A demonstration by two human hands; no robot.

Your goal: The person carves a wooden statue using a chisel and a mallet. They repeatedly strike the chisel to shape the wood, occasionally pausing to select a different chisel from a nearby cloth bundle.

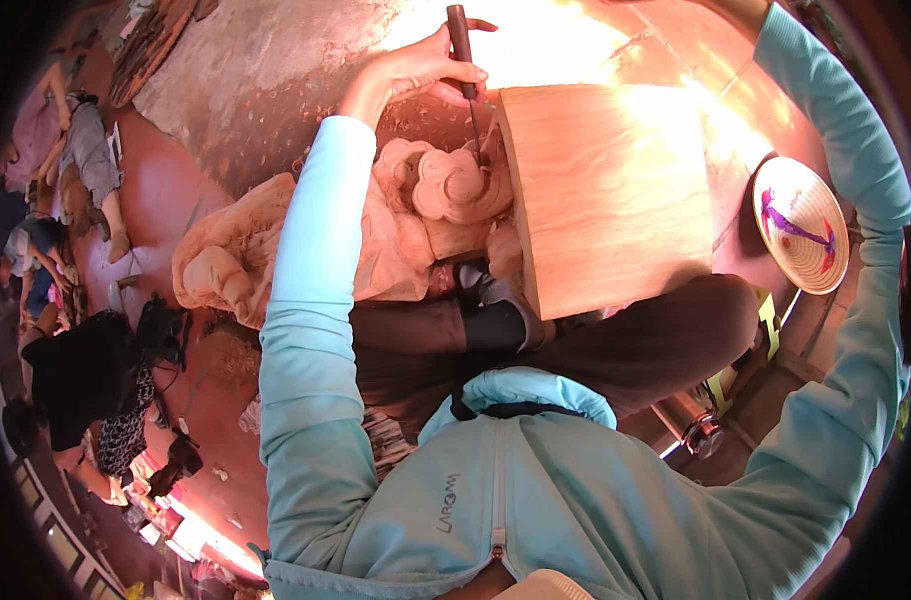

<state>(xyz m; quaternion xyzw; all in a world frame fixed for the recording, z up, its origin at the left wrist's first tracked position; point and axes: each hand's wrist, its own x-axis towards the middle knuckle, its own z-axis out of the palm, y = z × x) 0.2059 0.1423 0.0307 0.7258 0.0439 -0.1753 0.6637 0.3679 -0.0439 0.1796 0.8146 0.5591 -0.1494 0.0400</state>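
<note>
My left hand [423, 74] is closed around the brown handle of a chisel [462, 50], thumb and fingers wrapped about it. The chisel stands nearly upright, its thin blade reaching down to a carved wooden piece [461, 190] with rounded, swirling, petal-like relief. Joined to or against that carving is a big block with a smooth flat wooden face [608, 200]; I cannot tell which. My right hand [738, 12] shows only in part at the top edge, past the block's far right. Its fingers lie outside the picture, so what it holds is hidden.
My crossed legs [656, 345] sit close under the block. A woven conical hat [802, 226] with a purple ribbon lies at right, near a metal cylinder [698, 430]. Wood chips litter the floor. Several people sit at far left, one in black [81, 380]. Strong sunlight glares behind the block.
</note>
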